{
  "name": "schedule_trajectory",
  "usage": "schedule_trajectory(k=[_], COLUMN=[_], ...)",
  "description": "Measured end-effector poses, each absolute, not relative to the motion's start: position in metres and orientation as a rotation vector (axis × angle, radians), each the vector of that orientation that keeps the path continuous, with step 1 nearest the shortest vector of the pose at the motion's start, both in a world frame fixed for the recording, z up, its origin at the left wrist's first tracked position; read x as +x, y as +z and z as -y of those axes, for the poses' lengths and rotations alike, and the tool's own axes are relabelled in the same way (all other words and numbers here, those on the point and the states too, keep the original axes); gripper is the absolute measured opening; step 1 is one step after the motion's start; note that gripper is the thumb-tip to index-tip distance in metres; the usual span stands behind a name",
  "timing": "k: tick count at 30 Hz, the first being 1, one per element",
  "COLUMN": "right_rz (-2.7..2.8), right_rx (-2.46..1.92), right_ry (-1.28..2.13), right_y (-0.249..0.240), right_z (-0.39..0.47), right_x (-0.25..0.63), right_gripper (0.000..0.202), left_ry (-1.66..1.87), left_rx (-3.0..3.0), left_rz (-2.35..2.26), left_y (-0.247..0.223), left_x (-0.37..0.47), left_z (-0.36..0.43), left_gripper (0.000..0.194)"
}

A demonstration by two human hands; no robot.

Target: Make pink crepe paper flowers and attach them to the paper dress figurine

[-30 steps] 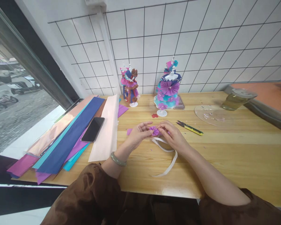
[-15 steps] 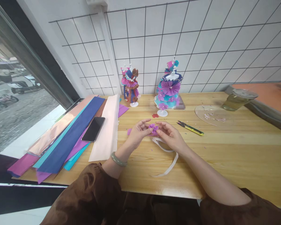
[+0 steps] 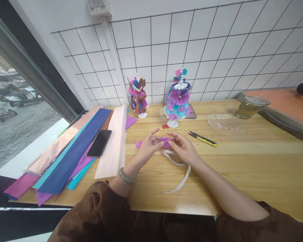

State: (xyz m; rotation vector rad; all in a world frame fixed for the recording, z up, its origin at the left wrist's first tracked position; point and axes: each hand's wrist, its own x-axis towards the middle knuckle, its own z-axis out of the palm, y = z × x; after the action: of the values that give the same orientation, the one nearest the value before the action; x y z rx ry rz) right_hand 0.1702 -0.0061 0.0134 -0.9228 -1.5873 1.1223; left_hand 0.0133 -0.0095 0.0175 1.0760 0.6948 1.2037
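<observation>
Between my hands is a small purple pleated paper rosette, fanned into a round flower. My left hand pinches its left edge between thumb and fingers. On the other side my right hand grips the rosette's right edge with thumb and fingers. A white ribbon curls on the table below my right hand. Part of a purple paper strip shows behind my left hand. Just beyond, a small red paper piece lies on the wood.
Yellow-handled thread snips lie right of my hands. Two mini dress forms in paper dresses, one brown and one turquoise-purple, stand by the wall. Leftward are crepe paper sheets and a phone; rightward, a clear plate and cup.
The view has tilted slightly, so everything sits a little lower and further left. Both hands still hold the rosette, which now faces up more fully.
</observation>
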Motion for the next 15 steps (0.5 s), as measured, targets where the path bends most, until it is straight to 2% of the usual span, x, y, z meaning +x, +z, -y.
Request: schedule_trajectory(k=[7, 15], right_rz=[1.737, 1.839], right_rx=[-0.983, -0.972], right_ry=[0.918, 0.730], right_y=[0.017, 0.026], right_z=[0.008, 0.011], right_x=[0.173, 0.174], right_gripper=[0.032, 0.017], left_ry=[1.242, 1.280], left_rx=[1.093, 1.038], left_rz=[-0.713, -0.696], left_y=[0.014, 0.010], left_x=[0.011, 0.009], left_z=[0.007, 0.003], left_gripper=[0.063, 0.064])
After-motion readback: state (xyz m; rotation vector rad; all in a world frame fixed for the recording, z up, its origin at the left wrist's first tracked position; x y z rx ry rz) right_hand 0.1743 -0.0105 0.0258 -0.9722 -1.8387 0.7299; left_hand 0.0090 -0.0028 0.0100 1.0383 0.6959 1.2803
